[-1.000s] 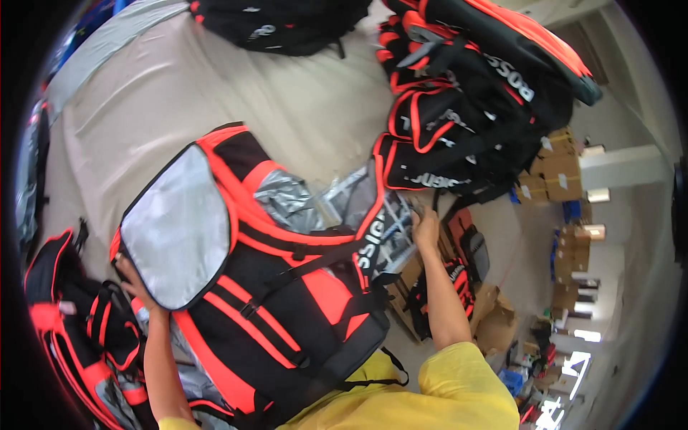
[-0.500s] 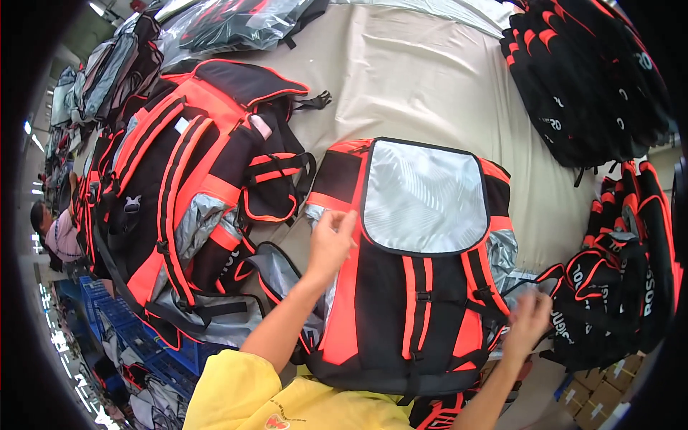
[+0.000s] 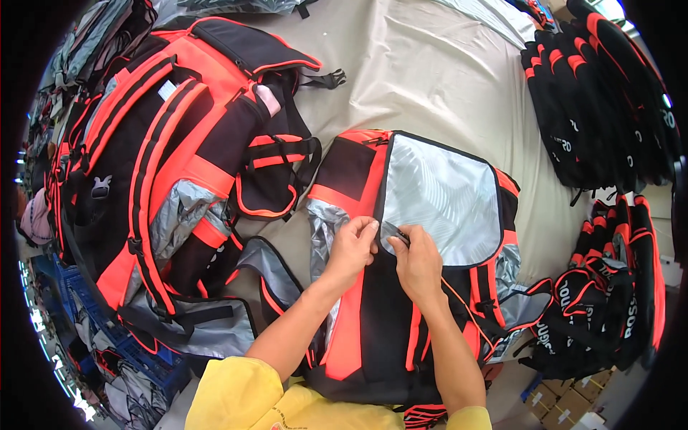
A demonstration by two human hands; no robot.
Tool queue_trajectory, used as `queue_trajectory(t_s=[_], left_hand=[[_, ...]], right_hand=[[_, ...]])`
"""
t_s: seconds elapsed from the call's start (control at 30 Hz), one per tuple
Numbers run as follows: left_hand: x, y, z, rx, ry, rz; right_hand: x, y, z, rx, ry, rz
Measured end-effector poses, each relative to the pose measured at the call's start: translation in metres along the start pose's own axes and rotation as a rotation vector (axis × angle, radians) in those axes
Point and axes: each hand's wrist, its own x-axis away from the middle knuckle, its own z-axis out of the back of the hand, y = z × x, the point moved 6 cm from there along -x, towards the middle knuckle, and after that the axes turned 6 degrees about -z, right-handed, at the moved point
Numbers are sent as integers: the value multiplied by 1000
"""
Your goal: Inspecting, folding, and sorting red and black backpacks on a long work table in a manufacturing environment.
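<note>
A black and coral-red backpack (image 3: 387,322) lies in front of me, its silver-lined flap (image 3: 444,197) folded out flat with the lining up. My left hand (image 3: 351,247) pinches at the lower left edge of this flap, its fingertips closed on the dark binding. Right beside it, my right hand (image 3: 419,261) is closed around a small dark tool (image 3: 398,233), whose tip points at the same edge. Fingers cover most of the tool, so its kind is unclear. From beside my right wrist a thin orange cord (image 3: 466,308) runs down to the right.
Another large black and coral-red backpack (image 3: 143,186) lies to the left, with loose straps and a buckle (image 3: 326,79). Stacked black bags (image 3: 588,115) stand at the far right, more bags (image 3: 609,287) below them. Beige cloth (image 3: 423,79) covers the table. Cardboard boxes (image 3: 566,401) sit lower right.
My right hand has come from the backpack's right side to the flap's lower left edge, now holding a small dark tool. My left hand has shifted right to that edge.
</note>
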Motion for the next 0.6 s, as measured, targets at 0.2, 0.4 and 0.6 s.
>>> queue_trajectory(t_s=[0.2, 0.4, 0.6], left_hand=[[-4, -11, 1, 524, -225, 130], [-1, -9, 0, 469, -224, 107], [-2, -13, 3, 453, -239, 87]], right_hand=[[1, -6, 5, 96, 104, 86], [-3, -10, 5, 175, 123, 153], [-7, -18, 4, 212, 83, 170]])
